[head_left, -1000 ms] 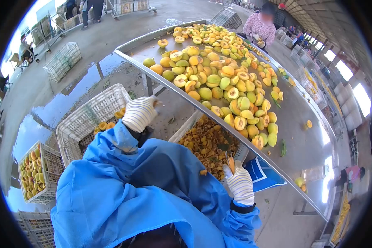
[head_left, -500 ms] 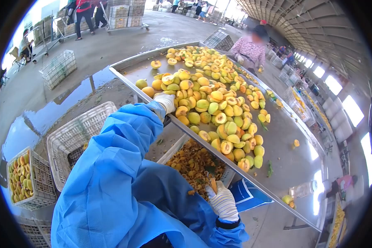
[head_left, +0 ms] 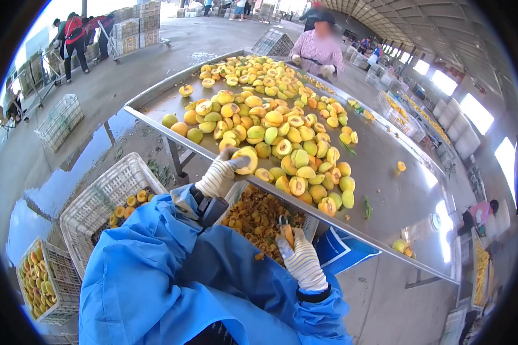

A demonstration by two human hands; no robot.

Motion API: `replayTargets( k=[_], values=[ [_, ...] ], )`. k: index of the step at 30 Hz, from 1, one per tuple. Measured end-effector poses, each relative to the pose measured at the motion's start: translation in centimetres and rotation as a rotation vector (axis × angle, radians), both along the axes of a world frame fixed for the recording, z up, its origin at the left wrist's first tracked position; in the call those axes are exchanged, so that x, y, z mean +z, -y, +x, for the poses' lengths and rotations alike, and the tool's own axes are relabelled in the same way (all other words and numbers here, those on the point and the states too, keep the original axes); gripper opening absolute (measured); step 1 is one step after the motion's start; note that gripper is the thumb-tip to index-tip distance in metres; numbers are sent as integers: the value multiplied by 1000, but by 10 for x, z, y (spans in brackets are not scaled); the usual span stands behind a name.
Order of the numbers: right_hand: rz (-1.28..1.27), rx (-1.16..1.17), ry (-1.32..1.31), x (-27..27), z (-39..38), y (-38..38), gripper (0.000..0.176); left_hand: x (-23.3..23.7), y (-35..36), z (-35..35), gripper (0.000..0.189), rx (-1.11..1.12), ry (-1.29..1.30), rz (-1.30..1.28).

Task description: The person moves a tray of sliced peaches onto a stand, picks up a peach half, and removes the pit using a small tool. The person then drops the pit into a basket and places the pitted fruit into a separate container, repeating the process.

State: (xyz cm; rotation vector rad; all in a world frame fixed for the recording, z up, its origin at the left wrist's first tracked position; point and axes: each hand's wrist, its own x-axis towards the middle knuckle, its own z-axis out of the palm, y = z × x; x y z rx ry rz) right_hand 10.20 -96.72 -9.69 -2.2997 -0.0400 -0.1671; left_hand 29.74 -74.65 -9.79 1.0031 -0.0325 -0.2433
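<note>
My left hand (head_left: 216,177), in a striped glove, is closed on a peach half (head_left: 247,161) at the near edge of the metal table (head_left: 380,190). The half's orange cut face shows. Lower down, my right hand (head_left: 305,265), also gloved, grips a small tool (head_left: 288,234) with an orange-brown handle and a curved metal end. Below both hands sits a crate of brown pits and scraps (head_left: 258,214). A large heap of halved yellow-green peaches (head_left: 282,135) covers the table's left and middle part.
Left of my knees is a white crate (head_left: 106,192) with some peach halves inside; a fuller crate (head_left: 43,282) stands in front of it. A blue bag (head_left: 342,253) hangs under the table edge. Across the table is another person (head_left: 319,49). A clear jar (head_left: 418,230) lies at right.
My left hand has come back from the heap with a peach half in it. My right hand has risen slightly with the tool. More peach halves show in the left crate; the view has shifted.
</note>
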Motion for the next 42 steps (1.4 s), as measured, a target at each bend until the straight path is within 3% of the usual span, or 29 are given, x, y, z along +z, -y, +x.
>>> replayTargets(
  k=[2,4,9,15,18,23,25,27,30,32,34,36,38,42],
  values=[
    [218,-43,11,4,-2,-8,36,-1,26,-39,59,-216,29,-167],
    [220,-38,192,-2,-1,-10,31,-2,47,-69,55,-316,-68,-302],
    [-20,-106,183,-7,-6,-4,27,-14,73,-96,47,-435,-146,-437],
    [-262,-154,147,-6,-8,-8,31,-9,81,-106,34,-347,-208,-458],
    [-330,-152,128,-4,-8,-13,32,-24,74,-95,32,-487,-257,-515],
    [-332,-131,32,-8,-5,-21,33,-39,81,-107,35,-297,128,-272],
    [-146,-120,95,-17,-5,-30,36,-20,84,-106,43,-307,-166,-330],
    [128,-58,79,-29,-1,-30,41,-16,84,-108,43,-290,-170,-298],
    [346,63,68,-34,5,-26,40,-25,86,-106,44,-219,-125,-258],
    [488,23,-186,-19,4,-26,38,-33,90,-104,43,-170,-102,-264],
    [412,-20,-196,-23,1,-28,36,-33,93,-108,42,-129,-109,-301],
    [106,-41,82,-46,8,-29,32,-31,95,-111,39,-83,-75,-337],
    [59,-15,-42,-22,5,-26,39,-37,88,-98,34,-181,-76,-268],
    [356,59,-149,-22,0,-27,41,-27,85,-99,30,-204,-81,-222]
  ],
)
